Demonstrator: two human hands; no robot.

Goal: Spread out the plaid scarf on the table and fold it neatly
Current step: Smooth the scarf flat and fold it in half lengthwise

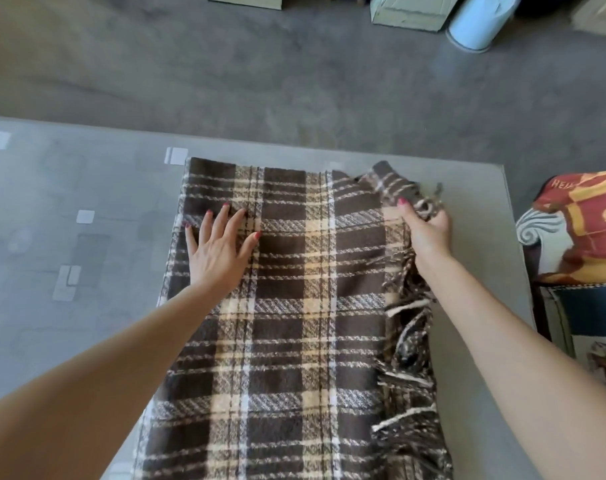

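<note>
Head view, starting nearest: two bare forearms reach in from the bottom corners of the frame, over a grey glass-topped bench (86,209) with pale square markings on its surface. The plaid scarf (287,306) lies flat on the bench, filling the lower middle of the frame from the bottom edge up to just short of the bench's far edge. It is brown with cream and white stripes, and it looks doubled over, with a straight white line running down it right of centre. Its fringe (409,341) trails in a loose, tangled row down the right side.

Farther up, the left hand (218,244) rests palm down on the scarf near its upper left corner, fingers spread wide and flat, its grip open and holding nothing. The right hand (429,226) is at the scarf's upper right corner, its grip closed on a bunched, turned-up bit of cloth and fringe, lifted a little off the bench.

At the right edge of the frame, just beside the bench, sits a red and yellow printed cloth (585,223) on what seems to be a chair. Beyond the bench is grey floor (294,81), and along the top of the frame stand pale green boxes (412,12) and a light blue cylinder (474,26), well apart from the bench.
</note>
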